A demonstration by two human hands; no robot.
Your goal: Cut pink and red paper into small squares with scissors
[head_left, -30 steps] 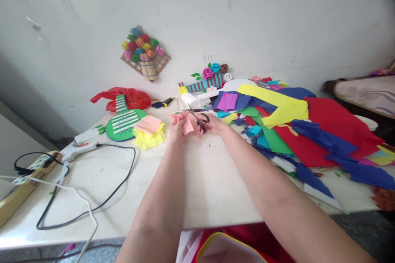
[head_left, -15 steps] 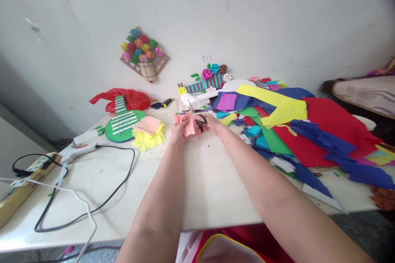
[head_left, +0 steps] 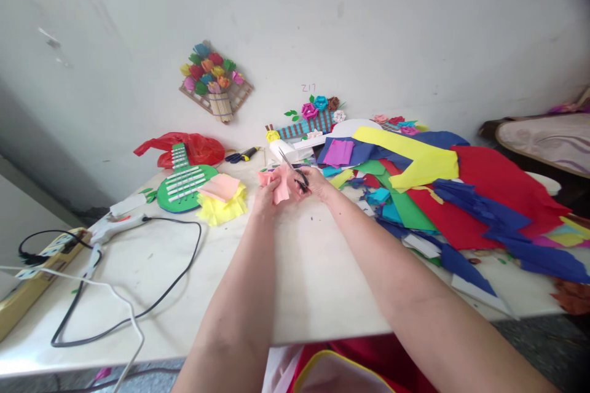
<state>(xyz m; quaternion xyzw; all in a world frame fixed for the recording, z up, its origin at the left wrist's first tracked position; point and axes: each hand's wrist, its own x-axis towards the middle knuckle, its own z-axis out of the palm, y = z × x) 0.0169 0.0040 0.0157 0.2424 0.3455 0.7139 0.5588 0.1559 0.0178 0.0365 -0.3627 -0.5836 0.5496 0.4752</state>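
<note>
Clock directions are from the pink paper, with 12 away from the person. The left hand (head_left: 266, 192) has a narrow grip on a ruffled piece of pink paper (head_left: 281, 189), its thumb lying on top. The right hand (head_left: 316, 183) has its grip closed around the black handles of metal scissors (head_left: 301, 180), just beside the paper at 3 o'clock. The blades point towards 11; whether paper lies between them I cannot tell. The left forearm comes in from 7 o'clock, leaning inward, and the right forearm slants in from 5, so the hands nearly meet above the white table (head_left: 327, 270).

Near the left hand, at 9, a flat peach sheet (head_left: 221, 187) rests on crumpled yellow tissue-like paper (head_left: 221, 212), which overlaps the edge of a green guitar-shaped craft with white strips (head_left: 177, 187). The red plastic bag (head_left: 203, 146) is at 10, and black-and-yellow-handled pliers (head_left: 242, 155) at 11. Towards 8 lies a pale glue gun (head_left: 117, 228), with a cream power strip (head_left: 43, 279) further out. At 12 is a white paper roll (head_left: 283, 151); at 2, a folded magenta sheet (head_left: 339, 152). A wide red sheet (head_left: 498, 187) spreads at 3, partly under a bright yellow cut sheet (head_left: 415, 159) and dark blue strips (head_left: 488, 212)
</note>
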